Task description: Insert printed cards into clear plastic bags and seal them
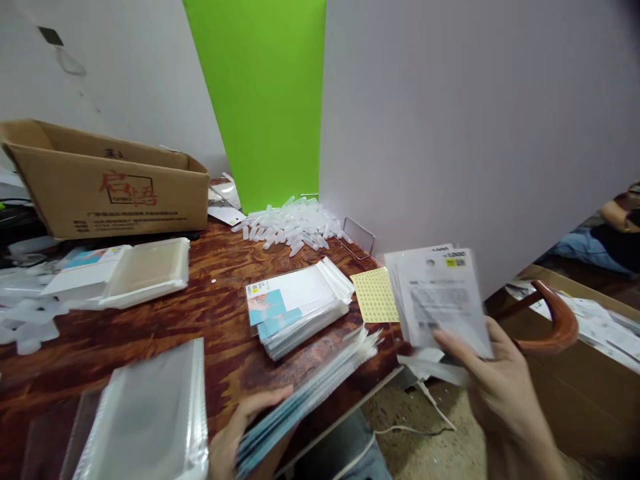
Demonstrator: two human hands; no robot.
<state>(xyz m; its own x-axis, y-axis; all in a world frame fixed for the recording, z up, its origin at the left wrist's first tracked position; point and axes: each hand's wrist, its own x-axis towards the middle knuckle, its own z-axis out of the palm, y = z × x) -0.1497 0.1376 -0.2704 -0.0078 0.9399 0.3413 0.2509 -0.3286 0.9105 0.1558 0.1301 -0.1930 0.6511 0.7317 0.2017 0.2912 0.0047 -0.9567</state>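
My left hand (250, 427) is closed around a thick stack of bagged cards (305, 393), held on edge over the front of the table. In my right hand (493, 373) is a smaller bunch of printed cards in clear bags (440, 300), thumb across the front; a number and a yellow mark show at the top. Motion blurs them a little. Between the hands and farther back, another pile of bagged cards (300, 303) with blue print lies on the table. A yellow sticker sheet (375, 295) lies beside that pile, partly behind the right hand's cards.
Small translucent plastic pieces (295, 223) are heaped at the back. Clear empty bags (150, 407) lie front left, more bags (150, 270) behind them. A cardboard box (115, 187) stands back left. At right are a curved wooden armrest (555, 327), a carton (560, 393) of cards and another person's arm (617, 213).
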